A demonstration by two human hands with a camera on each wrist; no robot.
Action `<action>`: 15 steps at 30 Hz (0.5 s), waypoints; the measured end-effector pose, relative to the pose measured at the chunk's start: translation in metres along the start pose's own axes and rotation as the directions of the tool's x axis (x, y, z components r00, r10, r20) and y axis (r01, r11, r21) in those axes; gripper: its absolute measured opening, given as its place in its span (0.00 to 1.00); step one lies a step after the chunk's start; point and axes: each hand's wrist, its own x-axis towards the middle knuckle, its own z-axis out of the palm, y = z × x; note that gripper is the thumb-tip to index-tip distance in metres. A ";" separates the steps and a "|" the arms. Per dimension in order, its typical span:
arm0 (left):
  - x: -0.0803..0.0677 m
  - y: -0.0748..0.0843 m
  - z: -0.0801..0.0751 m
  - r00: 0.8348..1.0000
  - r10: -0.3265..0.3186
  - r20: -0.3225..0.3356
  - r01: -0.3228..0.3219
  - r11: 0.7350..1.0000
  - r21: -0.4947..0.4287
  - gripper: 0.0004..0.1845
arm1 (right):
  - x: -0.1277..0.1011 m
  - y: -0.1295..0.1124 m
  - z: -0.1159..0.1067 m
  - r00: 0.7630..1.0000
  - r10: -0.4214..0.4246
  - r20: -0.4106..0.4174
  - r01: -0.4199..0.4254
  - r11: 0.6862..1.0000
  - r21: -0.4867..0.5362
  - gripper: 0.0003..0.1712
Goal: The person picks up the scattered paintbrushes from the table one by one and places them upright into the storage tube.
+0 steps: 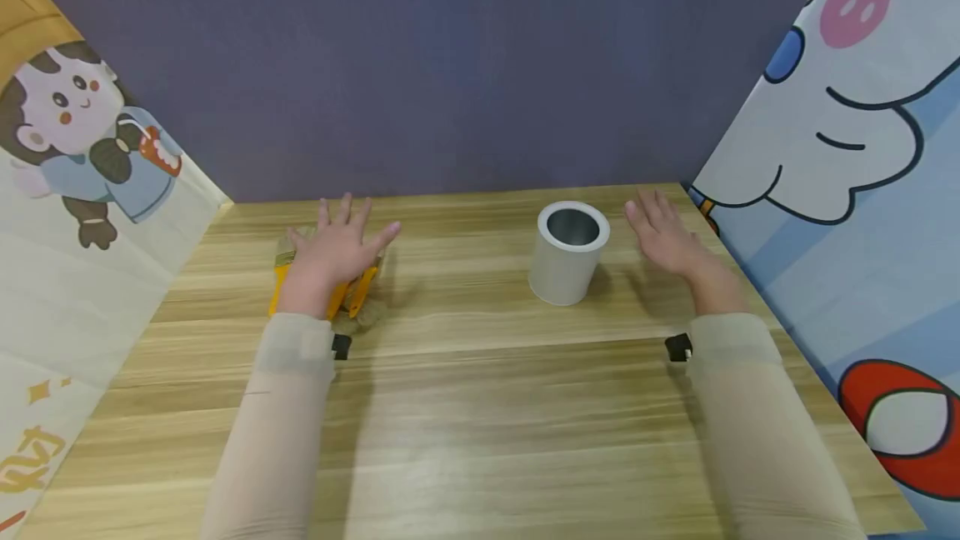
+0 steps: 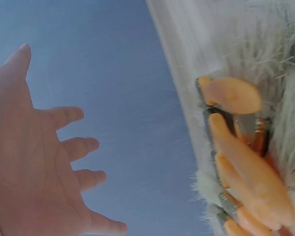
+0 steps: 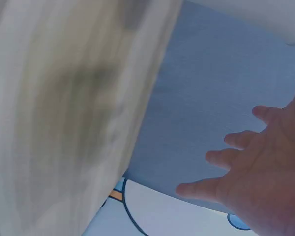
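Two pale sleeves reach forward over the wooden table [image 1: 480, 407]. Fingers spread and holding nothing, the left hand [image 1: 333, 252] hovers above a bunch of orange-handled brushes [image 1: 358, 290] lying on the table's left side. Equally spread and empty, the right hand [image 1: 663, 236] floats just right of an upright grey cup [image 1: 567, 254], not touching it.

Wooden table [image 1: 480, 407], cartoon side panels [image 1: 862, 148]
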 end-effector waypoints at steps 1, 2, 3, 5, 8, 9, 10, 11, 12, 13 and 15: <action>-0.001 0.001 -0.001 1.000 0.000 -0.005 0.000 1.000 0.003 0.56 | -0.001 -0.002 -0.003 1.000 -0.023 -0.004 0.023 0.999 0.033 0.49; -0.002 0.002 -0.003 1.000 0.001 -0.010 0.000 1.000 0.009 0.56 | -0.002 -0.004 -0.005 0.999 -0.046 -0.010 0.047 0.997 0.063 0.47; -0.002 0.003 -0.004 1.000 0.001 -0.013 -0.001 1.000 0.014 0.57 | -0.003 -0.007 -0.008 0.997 -0.069 -0.018 0.070 0.994 0.084 0.46; -0.004 0.004 -0.007 1.000 0.005 -0.017 -0.005 1.000 0.021 0.57 | -0.006 -0.013 -0.012 0.995 -0.100 -0.028 0.102 0.988 0.114 0.45; -0.006 0.007 -0.011 1.000 0.010 -0.021 -0.009 1.000 0.018 0.57 | -0.012 -0.023 -0.016 0.993 -0.111 -0.030 0.114 0.986 0.119 0.44; -0.007 0.009 -0.013 1.000 0.012 -0.024 -0.012 1.000 0.016 0.57 | -0.013 -0.026 -0.017 0.993 -0.113 -0.028 0.115 0.987 0.116 0.45; -0.009 0.010 -0.014 1.000 0.014 -0.026 -0.013 1.000 0.016 0.57 | -0.014 -0.029 -0.017 0.993 -0.116 -0.027 0.118 0.986 0.114 0.45; -0.010 0.011 -0.015 0.999 0.015 -0.028 -0.015 1.000 0.016 0.57 | -0.015 -0.032 -0.018 0.992 -0.121 -0.025 0.123 0.986 0.109 0.46; -0.011 0.012 -0.017 0.999 0.015 -0.030 -0.015 1.000 0.018 0.57 | -0.015 -0.035 -0.018 0.991 -0.130 -0.023 0.131 0.986 0.106 0.46; -0.012 0.013 -0.018 0.999 0.016 -0.032 -0.015 1.000 0.022 0.57 | -0.015 -0.038 -0.017 0.990 -0.138 -0.018 0.139 0.985 0.099 0.47; -0.015 0.014 -0.019 0.999 0.017 -0.032 -0.016 0.999 0.033 0.57 | -0.013 -0.042 -0.016 0.988 -0.157 -0.009 0.157 0.984 0.084 0.49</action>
